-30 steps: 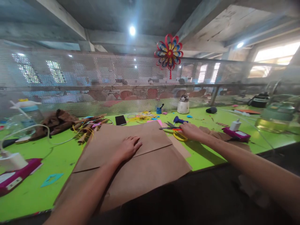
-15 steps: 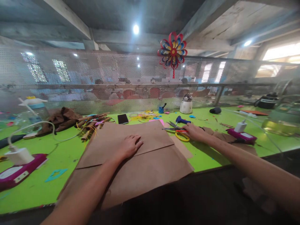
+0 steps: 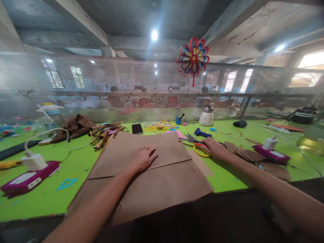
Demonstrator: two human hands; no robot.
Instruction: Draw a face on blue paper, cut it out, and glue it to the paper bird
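Left hand [image 3: 143, 158]: spread flat, pressing brown paper [image 3: 152, 175].
Right hand [image 3: 212, 147]: fingers curled on scissors [image 3: 196, 144], right of paper.

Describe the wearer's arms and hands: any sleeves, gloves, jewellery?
Both forearms are bare as far as the view shows, no sleeve in sight. Left hand and right hand are ungloved; no watch, ring or wristband is visible. Nails look short and unpainted.

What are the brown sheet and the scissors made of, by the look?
Sheet under the left hand: likely kraft paper, matte brown, with a sharp fold line. Scissors at the right hand: grey blades, probably metal; glossy yellow and red handles, probably plastic.
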